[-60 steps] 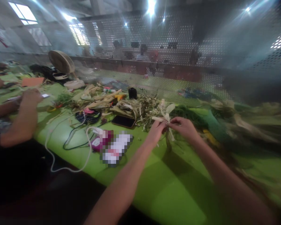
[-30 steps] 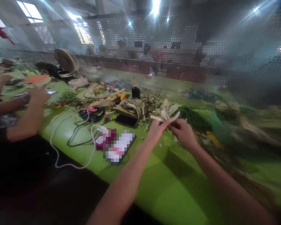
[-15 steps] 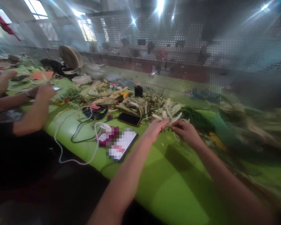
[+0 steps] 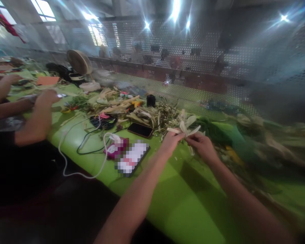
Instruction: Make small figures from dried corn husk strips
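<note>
Both my hands meet over a green table point(image 4: 188, 210), pinching a small bundle of pale dried husk strips point(image 4: 186, 127) that fans upward between them. My left hand point(image 4: 170, 142) grips the bundle from the left with closed fingers. My right hand point(image 4: 202, 146) holds it from the right, fingers curled around the lower part. A heap of dried husks and leaves point(image 4: 152, 117) lies just behind the bundle.
A dark phone point(image 4: 140, 129) and a blurred-out phone point(image 4: 132, 158) lie left of my hands, with a pink object point(image 4: 115, 148) and white and black cables point(image 4: 76, 145). Another person's arms point(image 4: 33, 118) work at the far left. A perforated screen point(image 4: 193, 67) backs the table.
My hands stayed together on the husk bundle, turning it slightly; its strips now fan a little higher. The view drifted rightward, and the other person's hand at left lowered.
</note>
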The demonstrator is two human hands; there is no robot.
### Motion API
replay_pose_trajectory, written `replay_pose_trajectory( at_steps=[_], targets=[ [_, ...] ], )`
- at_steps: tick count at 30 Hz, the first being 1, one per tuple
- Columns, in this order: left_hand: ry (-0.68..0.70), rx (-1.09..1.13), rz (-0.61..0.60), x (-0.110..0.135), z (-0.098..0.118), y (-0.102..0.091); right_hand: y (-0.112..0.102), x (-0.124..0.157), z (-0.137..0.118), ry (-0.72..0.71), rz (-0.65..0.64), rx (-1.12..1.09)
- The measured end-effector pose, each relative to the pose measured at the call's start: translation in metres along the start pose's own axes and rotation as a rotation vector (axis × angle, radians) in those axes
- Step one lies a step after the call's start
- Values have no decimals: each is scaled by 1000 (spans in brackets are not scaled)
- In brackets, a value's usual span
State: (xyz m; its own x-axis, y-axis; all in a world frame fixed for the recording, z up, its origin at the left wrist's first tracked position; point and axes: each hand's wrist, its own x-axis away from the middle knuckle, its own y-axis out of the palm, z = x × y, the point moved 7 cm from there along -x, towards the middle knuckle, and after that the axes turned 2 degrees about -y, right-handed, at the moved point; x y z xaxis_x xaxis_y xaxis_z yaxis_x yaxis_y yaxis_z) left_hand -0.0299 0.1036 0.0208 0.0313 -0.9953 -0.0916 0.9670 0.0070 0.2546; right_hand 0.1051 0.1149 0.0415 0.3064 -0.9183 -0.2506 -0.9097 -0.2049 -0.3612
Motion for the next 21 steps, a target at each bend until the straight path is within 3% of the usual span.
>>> replay_pose_trajectory(
  at_steps=[3, 9, 21],
  targets=[
    [20, -29, -20, 1, 4, 1, -4, -2, 0, 41, -16, -60],
    [24, -148, -71, 6, 10, 4, -17, -5, -4, -32, 91, -74],
    [26, -49, -153, 1, -1, 13, -20, -9, -3, -8, 129, -203]
  ],
)
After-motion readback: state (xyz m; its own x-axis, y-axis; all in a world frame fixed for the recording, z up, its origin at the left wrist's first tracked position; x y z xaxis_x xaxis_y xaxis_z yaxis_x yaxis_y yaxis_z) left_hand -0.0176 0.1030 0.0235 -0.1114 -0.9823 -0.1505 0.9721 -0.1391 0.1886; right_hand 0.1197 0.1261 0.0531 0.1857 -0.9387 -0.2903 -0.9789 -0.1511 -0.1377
